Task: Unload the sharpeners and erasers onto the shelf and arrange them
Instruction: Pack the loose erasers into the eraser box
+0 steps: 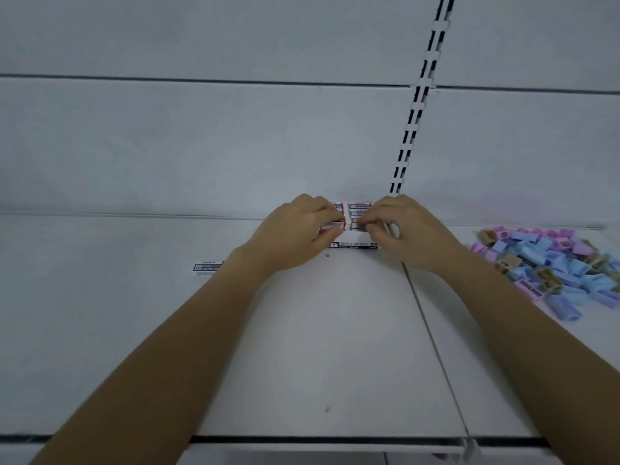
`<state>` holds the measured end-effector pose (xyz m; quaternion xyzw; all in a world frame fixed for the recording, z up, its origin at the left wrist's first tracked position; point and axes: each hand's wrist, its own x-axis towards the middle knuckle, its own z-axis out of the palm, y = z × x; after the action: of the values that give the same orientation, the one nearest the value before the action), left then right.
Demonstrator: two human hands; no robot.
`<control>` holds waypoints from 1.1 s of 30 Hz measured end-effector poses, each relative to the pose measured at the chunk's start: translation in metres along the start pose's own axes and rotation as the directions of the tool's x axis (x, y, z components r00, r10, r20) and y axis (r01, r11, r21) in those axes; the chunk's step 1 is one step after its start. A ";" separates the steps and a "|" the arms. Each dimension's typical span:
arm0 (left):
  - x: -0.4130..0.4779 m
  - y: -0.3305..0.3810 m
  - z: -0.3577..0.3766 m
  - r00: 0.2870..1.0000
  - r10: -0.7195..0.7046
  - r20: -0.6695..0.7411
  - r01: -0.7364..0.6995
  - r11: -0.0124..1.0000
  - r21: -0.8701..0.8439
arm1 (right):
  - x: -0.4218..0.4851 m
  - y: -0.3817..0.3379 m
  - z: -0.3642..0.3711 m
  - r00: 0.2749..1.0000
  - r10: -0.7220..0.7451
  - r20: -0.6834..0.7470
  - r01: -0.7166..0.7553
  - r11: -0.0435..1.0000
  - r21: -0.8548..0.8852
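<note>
Loose eraser (208, 267) toward shelf (318, 347) back edge, left of our arms. Our left hand (295, 234) pinches eraser in box (355, 226) at back edge; right hand (407, 229) fingers curled on box contents, grip unclear. Box mostly hidden. Sharpeners (550, 263) heaped right, cut off by frame.

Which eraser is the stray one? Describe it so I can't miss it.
Start at the white shelf and the eraser box under both hands. Left of the left forearm lies a single eraser, flat, alone, in a dark-and-white printed sleeve.
</note>
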<state>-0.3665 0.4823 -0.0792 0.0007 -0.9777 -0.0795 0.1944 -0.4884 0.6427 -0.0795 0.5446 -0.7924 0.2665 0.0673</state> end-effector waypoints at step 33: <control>-0.099 -0.067 -0.085 0.859 -0.346 0.378 0.416 0.902 -0.118 | 0.023 -0.118 0.055 0.883 -0.376 0.283 0.305 0.915 0.264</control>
<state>-0.2451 0.4063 -0.0498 0.1617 -0.9640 -0.2111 -0.0023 -0.3812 0.5652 -0.0758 0.7165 -0.6508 0.2389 -0.0775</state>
